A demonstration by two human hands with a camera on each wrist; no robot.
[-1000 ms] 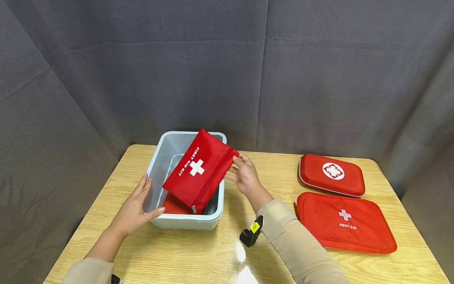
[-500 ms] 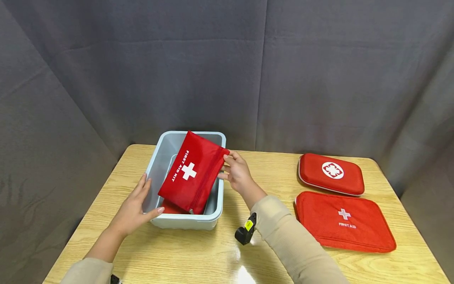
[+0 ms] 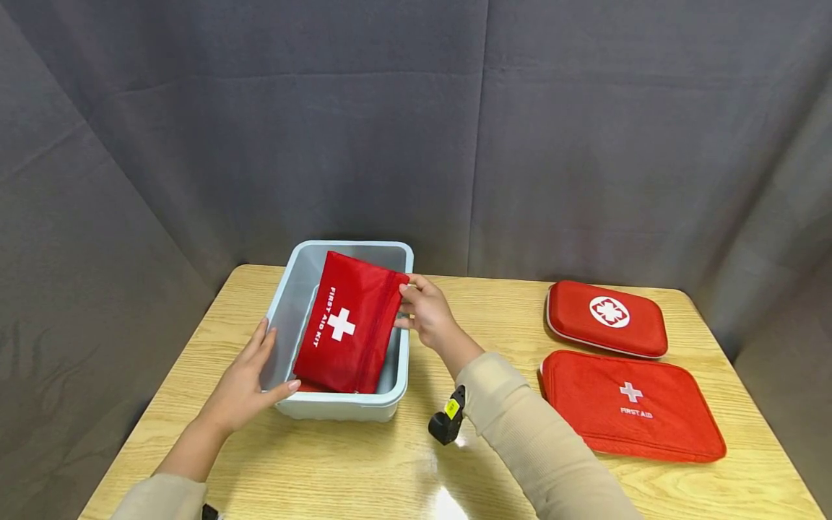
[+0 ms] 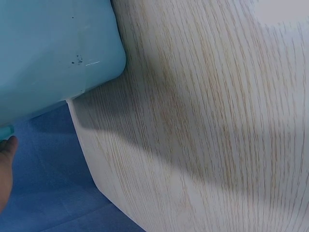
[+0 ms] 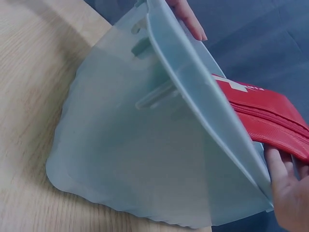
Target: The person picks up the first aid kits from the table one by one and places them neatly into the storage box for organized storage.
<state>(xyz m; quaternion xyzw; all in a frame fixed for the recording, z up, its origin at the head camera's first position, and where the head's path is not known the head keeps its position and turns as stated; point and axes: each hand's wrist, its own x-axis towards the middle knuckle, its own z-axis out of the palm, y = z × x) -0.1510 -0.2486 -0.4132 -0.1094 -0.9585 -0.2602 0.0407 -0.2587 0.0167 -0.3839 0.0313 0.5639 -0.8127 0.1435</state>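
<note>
A flat red zippered first aid pouch (image 3: 354,296) with a white cross lies tilted inside a pale blue plastic bin (image 3: 276,307). My right hand (image 3: 431,316) pinches its upper right corner over the bin's right rim; in the right wrist view the fingers are under the zipper edge. Beneath the pouch, a strip of another red item (image 3: 312,387) shows, mostly hidden. My left hand (image 3: 235,393) rests at the bin's near left corner with fingers spread, fingertips at the left rim and thumb across the front rim.
To the right on the wooden table (image 3: 390,462) lie a red hard-shell case (image 3: 565,310) with a round white emblem and a larger red first aid bag (image 3: 676,404). Grey curtains (image 3: 416,144) stand behind and beside the table.
My right hand has moved left and slightly down with the pouch, which has turned and sunk deeper into the bin. The left hand has stayed in place.
</note>
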